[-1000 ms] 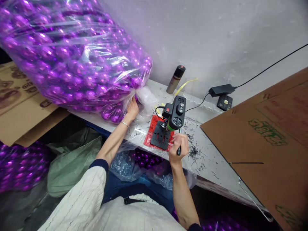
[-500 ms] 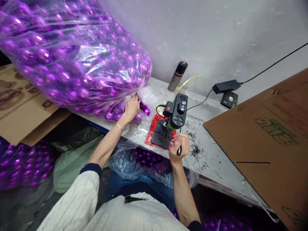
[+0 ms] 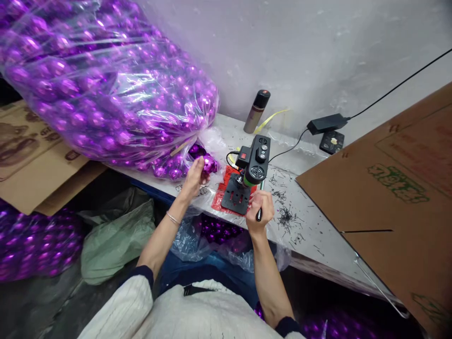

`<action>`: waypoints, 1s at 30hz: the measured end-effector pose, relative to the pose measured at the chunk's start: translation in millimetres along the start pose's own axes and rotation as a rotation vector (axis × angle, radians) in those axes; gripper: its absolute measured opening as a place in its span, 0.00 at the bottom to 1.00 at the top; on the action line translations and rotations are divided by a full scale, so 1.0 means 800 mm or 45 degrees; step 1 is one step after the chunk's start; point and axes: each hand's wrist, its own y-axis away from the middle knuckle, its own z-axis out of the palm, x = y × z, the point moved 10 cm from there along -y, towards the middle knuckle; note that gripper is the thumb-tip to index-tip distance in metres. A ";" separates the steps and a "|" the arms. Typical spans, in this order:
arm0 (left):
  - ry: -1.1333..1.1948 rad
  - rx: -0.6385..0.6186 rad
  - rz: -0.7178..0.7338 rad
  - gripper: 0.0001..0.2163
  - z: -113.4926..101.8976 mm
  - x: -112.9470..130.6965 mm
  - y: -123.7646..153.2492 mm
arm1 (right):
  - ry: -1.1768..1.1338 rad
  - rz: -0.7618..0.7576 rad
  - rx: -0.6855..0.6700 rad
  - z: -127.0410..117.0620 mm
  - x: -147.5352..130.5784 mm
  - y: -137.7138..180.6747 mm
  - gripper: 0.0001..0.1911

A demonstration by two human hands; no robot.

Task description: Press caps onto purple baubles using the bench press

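Note:
A shiny purple ball (image 3: 209, 164) sits in the closed fingers of my left hand (image 3: 195, 178), at the mouth of a big clear plastic bag (image 3: 137, 113). Many more such balls fill that bag. My right hand (image 3: 260, 209) is wrapped round a black handle (image 3: 259, 215), whose end sticks out below the fist; what it joins is mostly hidden. Close above this hand stands a black device (image 3: 258, 157) with vents, knobs and a red switch. Its dark slotted base plate (image 3: 236, 194) lies on a red sheet (image 3: 219, 200).
Behind the device stand a spray can (image 3: 256, 111) and a yellow strip (image 3: 271, 121). A black power adapter (image 3: 326, 123) trails a cable. Loose black bits (image 3: 286, 216) are strewn over the white table (image 3: 314, 226). Cardboard boxes flank it at right (image 3: 395, 207) and left (image 3: 38, 165).
My left hand has drawn back from the bag's opening toward me, and a purple ball now shows in its fingers. My right hand stays on the black handle.

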 end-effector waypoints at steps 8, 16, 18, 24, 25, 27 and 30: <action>0.749 -0.262 -0.625 0.14 0.067 -0.112 0.091 | 0.026 0.001 -0.028 -0.005 -0.007 -0.026 0.14; 0.229 -0.209 -0.300 0.25 0.068 -0.129 0.064 | 0.077 -0.036 -0.089 -0.004 -0.010 -0.026 0.13; -0.023 -0.175 -0.145 0.27 0.067 -0.121 0.055 | 0.096 -0.047 -0.098 -0.004 -0.010 -0.025 0.13; -0.725 -0.180 0.214 0.29 0.081 -0.104 0.056 | 0.145 -0.093 -0.109 -0.003 -0.012 -0.024 0.13; -0.806 -0.172 0.280 0.29 0.083 -0.101 0.058 | 0.141 -0.099 -0.106 -0.003 -0.013 -0.024 0.13; -0.913 -0.180 0.407 0.29 0.087 -0.096 0.061 | 0.123 -0.107 -0.098 -0.004 -0.014 -0.023 0.12; -0.987 -0.217 0.614 0.29 0.098 -0.088 0.070 | 0.114 -0.110 -0.089 -0.005 -0.016 -0.022 0.12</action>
